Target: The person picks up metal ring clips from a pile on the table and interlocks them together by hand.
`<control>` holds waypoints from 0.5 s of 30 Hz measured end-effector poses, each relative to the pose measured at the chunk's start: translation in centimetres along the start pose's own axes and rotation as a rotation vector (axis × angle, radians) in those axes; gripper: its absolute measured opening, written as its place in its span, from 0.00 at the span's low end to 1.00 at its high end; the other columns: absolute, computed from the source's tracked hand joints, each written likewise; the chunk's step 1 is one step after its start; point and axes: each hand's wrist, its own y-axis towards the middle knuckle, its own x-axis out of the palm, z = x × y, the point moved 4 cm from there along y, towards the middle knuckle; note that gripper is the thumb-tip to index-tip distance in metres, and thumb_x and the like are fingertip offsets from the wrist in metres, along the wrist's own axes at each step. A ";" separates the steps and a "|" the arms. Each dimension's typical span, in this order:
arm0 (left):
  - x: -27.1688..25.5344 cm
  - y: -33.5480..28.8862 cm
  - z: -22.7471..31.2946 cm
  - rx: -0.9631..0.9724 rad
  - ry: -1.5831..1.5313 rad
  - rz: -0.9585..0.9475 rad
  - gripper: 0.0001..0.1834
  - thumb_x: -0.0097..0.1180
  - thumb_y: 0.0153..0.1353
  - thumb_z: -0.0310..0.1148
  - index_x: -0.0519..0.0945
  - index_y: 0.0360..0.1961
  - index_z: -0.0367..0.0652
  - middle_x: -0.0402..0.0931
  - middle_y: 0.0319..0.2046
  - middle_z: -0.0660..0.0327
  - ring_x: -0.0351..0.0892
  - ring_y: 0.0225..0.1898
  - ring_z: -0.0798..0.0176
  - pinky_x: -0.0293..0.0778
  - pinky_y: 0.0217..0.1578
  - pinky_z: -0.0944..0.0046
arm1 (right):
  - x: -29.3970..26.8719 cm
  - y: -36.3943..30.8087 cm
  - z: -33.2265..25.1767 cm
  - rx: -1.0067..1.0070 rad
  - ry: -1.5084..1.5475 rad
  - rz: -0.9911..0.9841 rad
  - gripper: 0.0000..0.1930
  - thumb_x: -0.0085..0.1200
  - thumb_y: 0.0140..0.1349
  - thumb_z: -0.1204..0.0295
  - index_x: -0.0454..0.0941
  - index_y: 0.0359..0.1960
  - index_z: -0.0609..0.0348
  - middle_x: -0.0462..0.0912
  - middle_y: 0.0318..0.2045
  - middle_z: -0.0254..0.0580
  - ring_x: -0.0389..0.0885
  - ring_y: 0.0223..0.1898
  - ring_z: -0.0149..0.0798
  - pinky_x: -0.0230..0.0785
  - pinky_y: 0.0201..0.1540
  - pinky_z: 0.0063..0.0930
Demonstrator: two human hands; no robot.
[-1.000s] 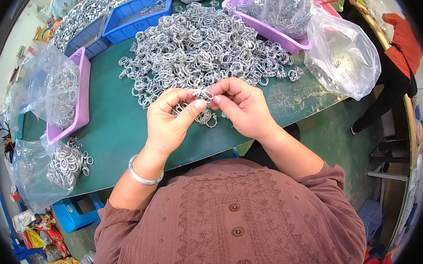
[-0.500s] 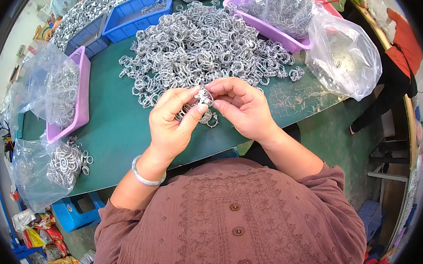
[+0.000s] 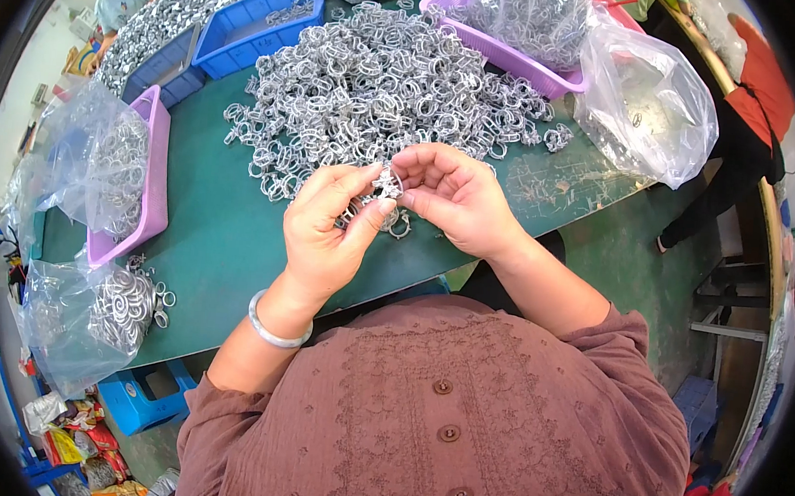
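Green worktable spans the frame from 9 to 2 o'clock. Big loose heap of metal clips covers its centre, at 12 o'clock from the hands. Clear plastic bag slumped at 2 o'clock on the table's right end, looks mostly empty. Purple tray at 1 o'clock, bagged clips in it. Blue bin at 11 o'clock, a few clips inside. Second purple tray at 9 o'clock with a bag of clips on it; another filled bag at 8 o'clock near the table edge.

Left hand and right hand meet just above the table's near edge, centre frame. Small metal clip sits between them: left thumb and forefinger pinched on it from 7 o'clock, right fingertips closed on it from 3 o'clock. A few loose clips lie on the table directly under the hands. Silver bangle on the left wrist.
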 end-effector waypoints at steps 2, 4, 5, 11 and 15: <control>0.0 0.0 0.0 0.000 -0.004 0.001 0.17 0.60 0.43 0.21 0.77 0.39 0.37 0.74 0.29 0.59 0.72 0.28 0.68 0.69 0.29 0.72 | -0.1 0.0 0.0 0.003 -0.009 -0.002 0.14 0.47 0.52 0.85 0.68 0.43 0.65 0.74 0.36 0.38 0.72 0.39 0.28 0.65 0.46 0.22; 0.0 -0.1 -0.1 0.008 0.003 -0.001 0.17 0.60 0.43 0.21 0.77 0.38 0.37 0.73 0.29 0.59 0.72 0.28 0.68 0.69 0.29 0.72 | -0.1 0.0 0.2 -0.006 0.003 -0.001 0.14 0.47 0.52 0.84 0.68 0.43 0.65 0.74 0.36 0.37 0.72 0.39 0.28 0.65 0.46 0.21; -0.1 -0.1 -0.1 0.008 0.003 0.000 0.17 0.60 0.43 0.21 0.77 0.38 0.37 0.73 0.29 0.59 0.72 0.28 0.68 0.69 0.29 0.72 | -0.2 0.0 0.3 -0.015 0.014 0.001 0.14 0.47 0.52 0.84 0.68 0.43 0.65 0.74 0.37 0.37 0.72 0.39 0.27 0.65 0.46 0.21; -0.2 -0.3 -0.4 -0.020 -0.006 -0.002 0.17 0.60 0.43 0.21 0.76 0.38 0.37 0.74 0.30 0.58 0.72 0.28 0.68 0.69 0.29 0.72 | -0.4 -0.1 0.2 -0.070 -0.021 0.033 0.15 0.48 0.53 0.84 0.67 0.44 0.65 0.73 0.37 0.37 0.72 0.39 0.27 0.66 0.45 0.21; -0.4 -0.4 -0.5 -0.005 0.001 0.001 0.17 0.60 0.43 0.21 0.76 0.38 0.37 0.74 0.30 0.58 0.72 0.28 0.68 0.69 0.29 0.72 | -0.1 -0.2 -0.2 -0.078 -0.037 0.039 0.15 0.48 0.53 0.84 0.67 0.44 0.65 0.74 0.37 0.37 0.72 0.39 0.27 0.67 0.44 0.20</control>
